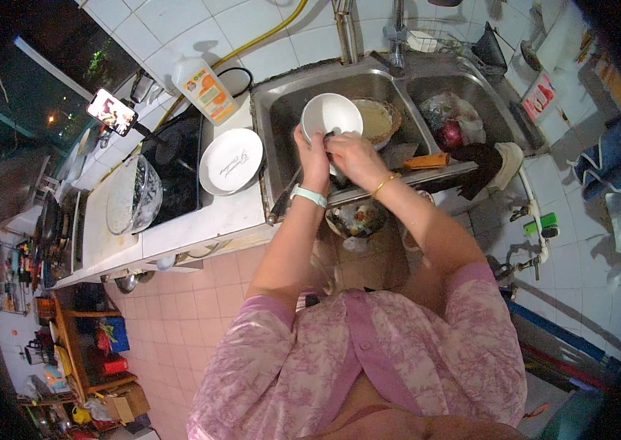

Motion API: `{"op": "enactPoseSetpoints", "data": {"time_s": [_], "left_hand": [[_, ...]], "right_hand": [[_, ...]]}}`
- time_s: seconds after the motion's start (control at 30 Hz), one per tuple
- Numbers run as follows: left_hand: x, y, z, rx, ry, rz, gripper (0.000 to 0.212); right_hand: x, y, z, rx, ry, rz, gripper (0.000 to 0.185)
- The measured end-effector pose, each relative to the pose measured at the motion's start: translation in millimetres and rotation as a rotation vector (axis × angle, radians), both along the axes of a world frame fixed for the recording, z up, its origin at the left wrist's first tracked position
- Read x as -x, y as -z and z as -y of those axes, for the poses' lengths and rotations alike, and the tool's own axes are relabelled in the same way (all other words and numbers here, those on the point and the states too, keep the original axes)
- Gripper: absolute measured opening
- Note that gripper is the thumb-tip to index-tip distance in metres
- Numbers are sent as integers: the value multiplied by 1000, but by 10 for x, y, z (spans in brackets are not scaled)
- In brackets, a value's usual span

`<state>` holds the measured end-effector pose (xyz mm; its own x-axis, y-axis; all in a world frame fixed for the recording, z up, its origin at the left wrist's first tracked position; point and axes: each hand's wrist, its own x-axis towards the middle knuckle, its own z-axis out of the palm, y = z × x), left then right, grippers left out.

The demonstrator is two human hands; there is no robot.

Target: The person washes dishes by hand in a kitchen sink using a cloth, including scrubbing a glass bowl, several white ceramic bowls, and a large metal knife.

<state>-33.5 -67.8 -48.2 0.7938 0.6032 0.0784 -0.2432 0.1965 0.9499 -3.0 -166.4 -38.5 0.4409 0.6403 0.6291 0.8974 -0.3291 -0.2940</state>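
Note:
Over the left basin of a steel double sink [280, 159], my left hand [314, 157] grips a white bowl [332, 113] by its near left side, tilted so that its inside shows. My right hand [351, 157] is at the bowl's near rim, its fingers closed around a small dark item that I cannot identify. Behind my right hand, a round dish with a brown rim [382, 124] lies in the basin, partly hidden by the bowl. A white plate with script writing [231, 161] rests on the counter left of the sink.
A large clear glass bowl [133, 195], a black hob [178, 187], a phone on a stand [111, 111] and a plastic bottle [206, 91] stand left. The right basin holds a red onion [451, 133]. An orange-handled item [426, 160] and dark cloth [481, 168] lie at the sink's front.

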Motion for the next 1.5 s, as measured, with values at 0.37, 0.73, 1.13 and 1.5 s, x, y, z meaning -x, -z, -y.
{"op": "enactPoseSetpoints", "data": {"time_s": [0.37, 0.73, 1.13, 1.5], "left_hand": [[30, -123, 25, -247, -182, -129, 39], [-48, 141, -128, -34, -53, -65, 46], [-16, -69, 90, -115, 6, -9, 36], [-25, -33, 99, 41, 127, -58, 36]], "right_hand": [[-327, -245, 392, 54, 369, 255, 7], [-61, -292, 166, -174, -71, -20, 26], [-138, -11, 183, 134, -82, -158, 31], [-265, -257, 409, 155, -151, -337, 28]]}}
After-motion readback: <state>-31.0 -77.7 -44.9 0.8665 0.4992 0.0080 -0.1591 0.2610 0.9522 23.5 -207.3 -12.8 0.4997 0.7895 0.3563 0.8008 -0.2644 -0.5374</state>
